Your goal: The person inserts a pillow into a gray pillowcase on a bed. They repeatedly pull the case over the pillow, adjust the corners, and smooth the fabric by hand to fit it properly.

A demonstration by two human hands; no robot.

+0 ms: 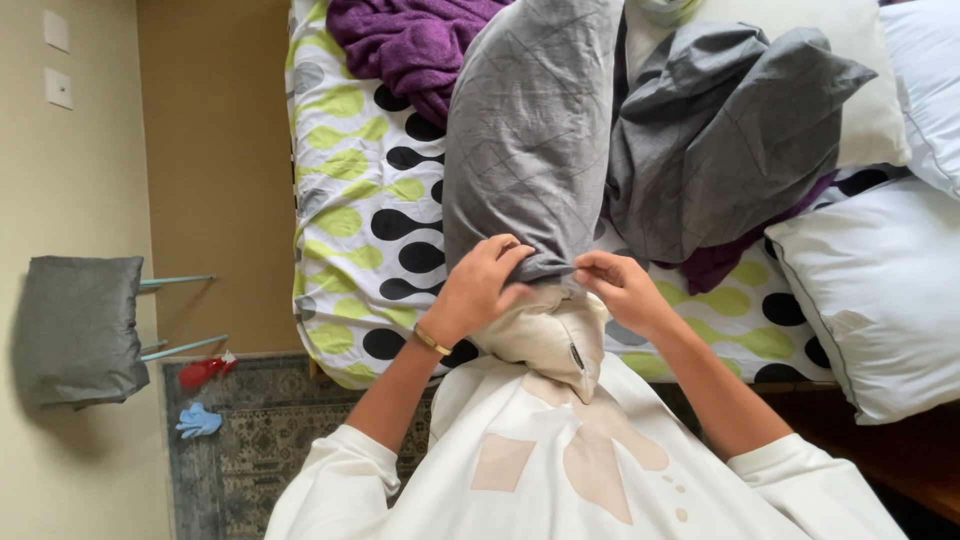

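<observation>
A cream pillow (552,340) is partly inside a grey pillowcase (525,140) that stands up from my lap toward the bed. My left hand (480,285) grips the open edge of the pillowcase on its left side; a gold bracelet is on that wrist. On the right side of the same edge, my right hand (618,285) pinches the cloth. The lower end of the pillow sticks out below both hands, against my white shirt.
The bed (350,210) has a sheet with green and black blobs. On it lie a purple blanket (410,45), a second crumpled grey case (720,130) and white pillows (880,290). A grey chair (80,325), a patterned rug (250,440) and small red and blue items are left.
</observation>
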